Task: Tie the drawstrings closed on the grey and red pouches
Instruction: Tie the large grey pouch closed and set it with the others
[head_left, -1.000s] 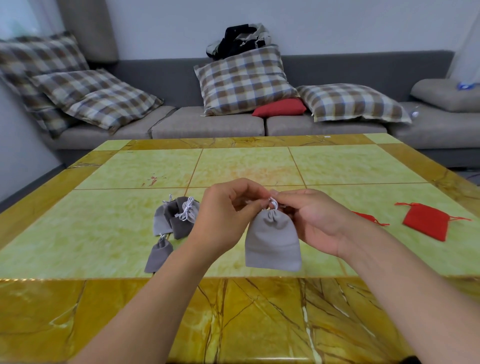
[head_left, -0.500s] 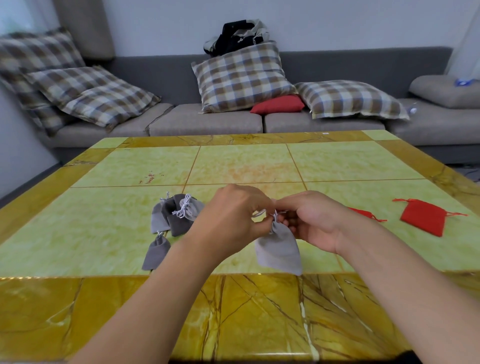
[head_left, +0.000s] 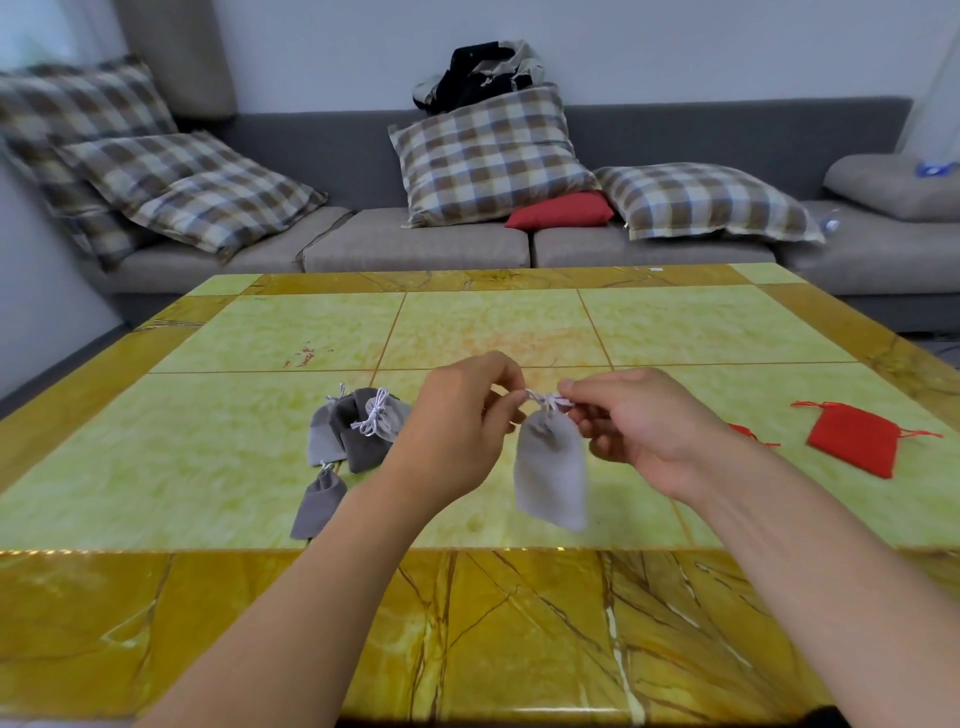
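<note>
- Above the near middle of the counter (head_left: 675, 332), a light grey pouch (head_left: 550, 467) hung in the air by its white drawstring (head_left: 545, 399); the left hand (head_left: 457, 421) and the right hand (head_left: 639, 421) each pinched one end, pulling to 9 and 3 o'clock.
- Uneven pull would likely leave a loose knot, and the neck could reopen.
- A slipping pinch might drop the pouch onto the counter, since only the cord carried it.
- At 9 o'clock of the hands lay a cluster of grey pouches (head_left: 358, 431); an elbow swing could scatter them.
- At 3 o'clock a red pouch (head_left: 852, 439) lay flat, apparently untied.
</note>
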